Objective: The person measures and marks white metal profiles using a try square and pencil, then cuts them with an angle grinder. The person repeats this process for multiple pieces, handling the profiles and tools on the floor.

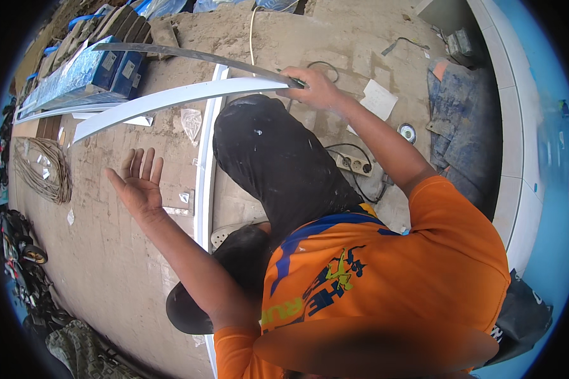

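Observation:
My right hand (313, 88) closes around the near end of a long dark grey flat strip (202, 54), which reaches away to the upper left. A white flat strip (171, 103) ends at the same fingers; whether it is gripped too is partly hidden. My left hand (139, 186) is raised palm up with its fingers spread, holding nothing, below the white strip's far end. Between my hands, long white profiles (203, 164) lie on the floor beside my bent knee (253, 126).
A blue wrapped pack (85, 76) lies upper left, with a coil of cable (41, 170) below it. To the right are a power strip (354, 164) with black cord, a white paper (378, 98), a round metal disc (407, 132) and dark blue cloth (461, 120). A tiled ledge (512, 126) borders the right.

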Available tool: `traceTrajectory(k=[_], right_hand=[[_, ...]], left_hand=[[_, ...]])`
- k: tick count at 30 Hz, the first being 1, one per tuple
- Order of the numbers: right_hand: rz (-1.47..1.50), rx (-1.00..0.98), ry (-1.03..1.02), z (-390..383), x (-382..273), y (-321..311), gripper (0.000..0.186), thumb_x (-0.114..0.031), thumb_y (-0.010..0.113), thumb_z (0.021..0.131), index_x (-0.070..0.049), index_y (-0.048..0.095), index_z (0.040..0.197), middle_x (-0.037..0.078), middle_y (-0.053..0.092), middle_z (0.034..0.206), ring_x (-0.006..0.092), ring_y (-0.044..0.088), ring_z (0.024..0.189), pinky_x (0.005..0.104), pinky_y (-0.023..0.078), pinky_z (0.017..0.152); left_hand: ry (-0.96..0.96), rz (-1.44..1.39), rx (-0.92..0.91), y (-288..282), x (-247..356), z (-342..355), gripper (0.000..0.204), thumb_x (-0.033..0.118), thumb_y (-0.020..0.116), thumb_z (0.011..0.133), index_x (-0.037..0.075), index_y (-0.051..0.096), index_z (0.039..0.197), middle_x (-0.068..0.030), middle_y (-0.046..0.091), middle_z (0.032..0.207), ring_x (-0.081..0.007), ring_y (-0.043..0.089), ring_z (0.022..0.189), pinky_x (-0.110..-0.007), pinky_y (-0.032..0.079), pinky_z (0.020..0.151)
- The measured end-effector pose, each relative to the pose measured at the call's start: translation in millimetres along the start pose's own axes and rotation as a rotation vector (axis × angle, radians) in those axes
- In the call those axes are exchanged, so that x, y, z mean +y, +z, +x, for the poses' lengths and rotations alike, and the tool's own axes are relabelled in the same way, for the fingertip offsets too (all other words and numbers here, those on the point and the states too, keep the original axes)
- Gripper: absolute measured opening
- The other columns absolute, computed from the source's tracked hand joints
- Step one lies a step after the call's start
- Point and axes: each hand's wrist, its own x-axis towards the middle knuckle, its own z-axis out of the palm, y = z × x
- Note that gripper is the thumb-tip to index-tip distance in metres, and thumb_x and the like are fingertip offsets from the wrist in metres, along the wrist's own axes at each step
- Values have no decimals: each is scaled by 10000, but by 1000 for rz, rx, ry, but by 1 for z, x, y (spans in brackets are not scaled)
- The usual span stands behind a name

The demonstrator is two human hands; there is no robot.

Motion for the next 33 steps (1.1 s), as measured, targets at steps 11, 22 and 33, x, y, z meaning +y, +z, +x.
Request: traceTrajectory(k=[11, 22, 33], right_hand=[[494, -208, 120, 9, 77, 142, 411, -261, 754, 995, -95, 741, 1371, 149, 782, 1275, 336, 746, 1213, 435, 575, 1032], [-206, -342, 63, 36, 144, 160, 409, -252, 743, 1028, -71, 733, 1395, 173, 772, 1326, 316, 750, 1220, 427, 570, 1046], [-323, -436, -147, 131, 45, 148, 360, -262, 706, 1065, -80, 753, 1373, 172, 780, 1317, 330, 758, 1192, 444, 572, 1036]], left_hand=[[-218, 72, 506, -44, -138, 29, 884, 461, 692, 1087, -30, 251, 1675, -331, 483, 1575, -467, 529, 1462, -561, 589, 1113], [-32, 1781, -193, -72, -237, 10, 581, 309, 785, 902, 185, 678, 1460, -127, 576, 1590, -350, 510, 1499, -611, 421, 1169], [-488, 1527, -576, -176, -104, 49, 486, 312, 785, 859, -13, 687, 1207, -219, 760, 1046, -315, 783, 916, -464, 639, 802]])
